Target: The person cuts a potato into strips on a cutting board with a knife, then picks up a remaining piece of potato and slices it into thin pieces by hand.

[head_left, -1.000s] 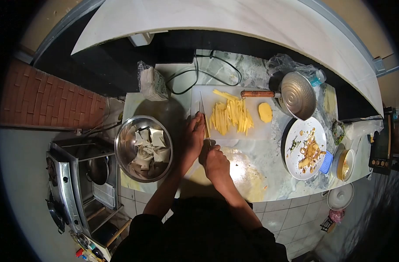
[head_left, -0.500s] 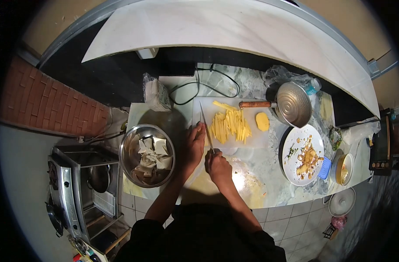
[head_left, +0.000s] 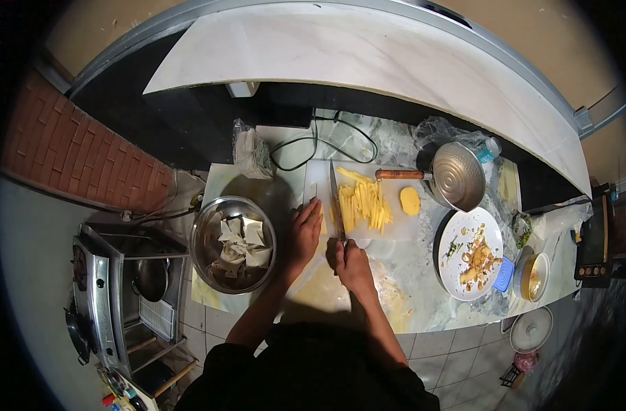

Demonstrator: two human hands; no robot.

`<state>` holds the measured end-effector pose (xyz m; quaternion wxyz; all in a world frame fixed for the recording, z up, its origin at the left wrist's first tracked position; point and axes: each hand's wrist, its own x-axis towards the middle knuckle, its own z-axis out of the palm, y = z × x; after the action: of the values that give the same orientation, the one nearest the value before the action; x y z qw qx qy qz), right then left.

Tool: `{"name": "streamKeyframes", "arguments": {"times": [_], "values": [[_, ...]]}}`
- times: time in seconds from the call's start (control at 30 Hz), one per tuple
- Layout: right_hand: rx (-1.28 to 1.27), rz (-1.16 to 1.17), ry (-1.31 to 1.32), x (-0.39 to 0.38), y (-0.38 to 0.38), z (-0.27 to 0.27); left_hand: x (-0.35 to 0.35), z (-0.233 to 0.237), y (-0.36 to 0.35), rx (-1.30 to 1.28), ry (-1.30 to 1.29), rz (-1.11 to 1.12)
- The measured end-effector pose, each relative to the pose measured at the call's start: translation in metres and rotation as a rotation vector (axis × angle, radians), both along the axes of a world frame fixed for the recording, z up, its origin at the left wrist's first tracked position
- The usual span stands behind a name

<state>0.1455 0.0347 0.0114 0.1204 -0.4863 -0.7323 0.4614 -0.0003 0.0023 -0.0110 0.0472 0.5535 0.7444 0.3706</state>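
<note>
My right hand [head_left: 354,266] is closed around the handle of a knife [head_left: 337,202], whose blade points away from me over the white cutting board [head_left: 409,228]. My left hand [head_left: 304,236] rests at the board's left edge, fingers pressed on a yellow potato piece [head_left: 323,222] that is mostly hidden. A pile of potato sticks [head_left: 365,205] lies just right of the blade. Farther right on the board sits a peeled potato half [head_left: 410,201].
Left stands a steel bowl [head_left: 198,255] with folded white wrappers. A hammered pan [head_left: 458,177] lies behind, its wooden handle over the board. To the right are a white plate [head_left: 450,279] of peelings, a blue lid [head_left: 504,274] and a small tub [head_left: 534,277].
The knife has moved right, from beside my left fingers to against the potato sticks, and now points straighter away. My right hand has shifted slightly right; the left stays near the board's edge.
</note>
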Motion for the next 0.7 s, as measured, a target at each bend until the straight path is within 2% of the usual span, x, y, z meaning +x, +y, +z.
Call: {"name": "streamKeyframes", "arguments": {"times": [0.2, 0.33, 0.43, 0.5, 0.53, 0.6, 0.63, 0.7], "values": [[0.152, 0.086, -0.056, -0.005, -0.008, 0.01, -0.005, -0.004, 0.0, 0.037, -0.12, -0.038], [0.135, 0.091, -0.103, -0.008, -0.011, 0.012, -0.007, -0.006, -0.002, 0.054, -0.074, -0.062], [0.086, 0.101, -0.107, -0.007, -0.01, 0.007, -0.008, -0.008, -0.005, -0.063, -0.007, -0.066], [0.291, 0.097, 0.003, -0.007, -0.011, 0.004, -0.007, -0.014, -0.007, -0.006, -0.042, -0.076], [0.29, 0.096, 0.002, -0.006, -0.01, 0.008, -0.005, -0.013, -0.008, -0.006, -0.044, -0.077], [-0.202, -0.004, 0.085, -0.006, -0.006, 0.018, -0.003, -0.009, -0.012, -0.051, -0.188, -0.075], [-0.203, -0.002, 0.085, -0.006, -0.003, 0.018, -0.003, -0.007, -0.012, -0.051, -0.188, -0.074], [-0.473, -0.091, 0.256, -0.003, 0.003, 0.017, -0.003, -0.005, -0.012, -0.076, -0.206, -0.123]]}}
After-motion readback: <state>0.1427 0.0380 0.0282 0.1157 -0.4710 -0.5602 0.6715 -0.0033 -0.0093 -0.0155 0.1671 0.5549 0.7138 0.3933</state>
